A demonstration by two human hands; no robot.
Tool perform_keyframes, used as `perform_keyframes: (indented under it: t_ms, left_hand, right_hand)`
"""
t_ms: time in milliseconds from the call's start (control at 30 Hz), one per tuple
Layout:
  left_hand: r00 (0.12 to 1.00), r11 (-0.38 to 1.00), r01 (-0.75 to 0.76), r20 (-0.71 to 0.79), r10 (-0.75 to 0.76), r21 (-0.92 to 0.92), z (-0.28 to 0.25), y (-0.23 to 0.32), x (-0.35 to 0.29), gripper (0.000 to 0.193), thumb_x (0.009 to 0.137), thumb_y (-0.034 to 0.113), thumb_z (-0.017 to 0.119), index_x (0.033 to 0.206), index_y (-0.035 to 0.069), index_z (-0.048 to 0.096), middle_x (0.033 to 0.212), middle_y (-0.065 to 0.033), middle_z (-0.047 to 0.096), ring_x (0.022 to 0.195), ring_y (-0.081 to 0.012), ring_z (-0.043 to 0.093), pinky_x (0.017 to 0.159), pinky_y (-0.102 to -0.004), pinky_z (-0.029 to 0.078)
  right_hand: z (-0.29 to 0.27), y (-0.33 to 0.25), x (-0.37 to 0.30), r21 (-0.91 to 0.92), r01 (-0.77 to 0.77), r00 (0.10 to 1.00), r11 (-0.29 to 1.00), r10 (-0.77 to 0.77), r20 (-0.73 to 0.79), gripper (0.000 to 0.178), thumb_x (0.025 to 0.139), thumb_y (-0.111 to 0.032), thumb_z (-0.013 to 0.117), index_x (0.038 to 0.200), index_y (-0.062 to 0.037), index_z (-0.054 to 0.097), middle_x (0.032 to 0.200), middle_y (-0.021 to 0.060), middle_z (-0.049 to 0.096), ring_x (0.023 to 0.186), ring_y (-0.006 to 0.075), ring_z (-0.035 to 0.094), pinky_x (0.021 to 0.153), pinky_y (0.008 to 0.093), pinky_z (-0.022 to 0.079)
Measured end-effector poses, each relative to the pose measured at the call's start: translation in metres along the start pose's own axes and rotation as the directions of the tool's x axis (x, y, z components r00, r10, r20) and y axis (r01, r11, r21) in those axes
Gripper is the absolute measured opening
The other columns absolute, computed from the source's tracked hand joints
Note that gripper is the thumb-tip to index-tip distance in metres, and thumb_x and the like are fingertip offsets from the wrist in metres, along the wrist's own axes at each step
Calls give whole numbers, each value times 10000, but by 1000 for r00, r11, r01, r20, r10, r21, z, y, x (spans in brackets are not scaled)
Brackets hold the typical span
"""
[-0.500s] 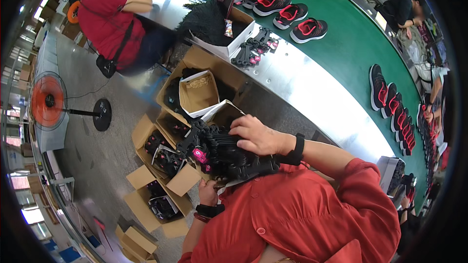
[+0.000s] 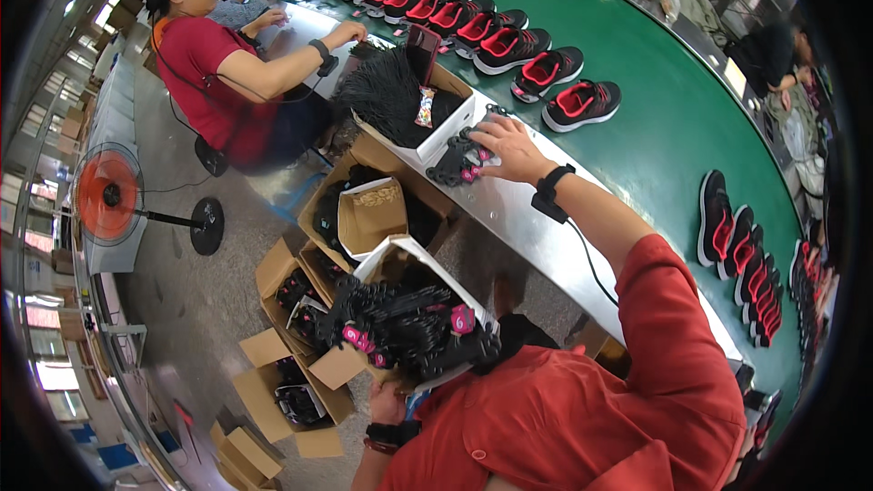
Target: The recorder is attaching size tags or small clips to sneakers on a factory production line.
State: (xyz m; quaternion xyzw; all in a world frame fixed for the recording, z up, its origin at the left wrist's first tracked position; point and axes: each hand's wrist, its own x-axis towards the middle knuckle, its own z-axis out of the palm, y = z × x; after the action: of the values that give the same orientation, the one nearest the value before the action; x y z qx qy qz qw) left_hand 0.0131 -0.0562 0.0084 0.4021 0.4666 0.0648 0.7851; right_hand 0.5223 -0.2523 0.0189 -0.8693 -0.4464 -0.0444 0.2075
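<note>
My right hand (image 2: 514, 153) reaches out over the metal ledge, its fingers and thumb around a small pile of black plastic hangers (image 2: 450, 162) with pink tags. Close to my body, a white cardboard box (image 2: 464, 289) is packed with many more black hangers (image 2: 409, 314), some with pink tags. Low on that box, my left hand (image 2: 388, 403) is closed at its near edge; the fingertips are partly hidden.
Black-and-red shoes (image 2: 582, 105) line the green belt (image 2: 637, 159). A white box of black laces (image 2: 386, 91) stands on the ledge. Open cartons (image 2: 273, 391) crowd the floor at left, near an orange fan (image 2: 111, 193). A co-worker in red (image 2: 214, 82) sits at the belt.
My right hand has left the hangers in the box and moved up and away to the pile on the ledge. My left hand stays at the box. The co-worker's arm now extends toward the laces.
</note>
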Motion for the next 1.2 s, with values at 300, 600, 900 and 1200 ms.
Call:
perform_keyframes:
  t_ms: [300,600,900,1200]
  left_hand:
    - [978,977,-52,-208,8,-208,59,-28,-42,330,770,9,567,1094,64,608,1082,-124,659,994,-283,642,861,-421,526]
    - [970,996,-89,-228,83,-13,79,-25,-39,398,785,-10,504,1176,44,557,1103,-103,647,1020,-292,632,884,-448,520]
    - [974,994,-33,-226,9,-101,94,-20,-26,399,790,-27,500,1181,34,555,1115,-116,644,1020,-288,635,884,-435,524]
    - [989,990,-39,-145,19,-138,102,-5,-18,385,785,-39,510,1161,29,557,1098,-121,652,996,-289,647,876,-445,532]
  right_hand:
    - [40,43,49,-72,348,922,935,-327,206,715,760,-666,611,1317,-220,566,1223,87,557,1212,333,455,1090,546,265]
    - [52,40,48,-37,284,949,958,-275,155,642,797,-652,570,1228,-177,577,1191,133,507,1161,329,462,961,536,362]
    - [55,42,30,-106,306,947,946,-291,138,663,817,-619,559,1279,-145,532,1311,59,507,1247,297,427,955,531,371]
    - [48,34,17,-116,253,958,960,-232,171,668,813,-622,570,1266,-131,556,1350,33,501,1215,282,452,947,518,374]
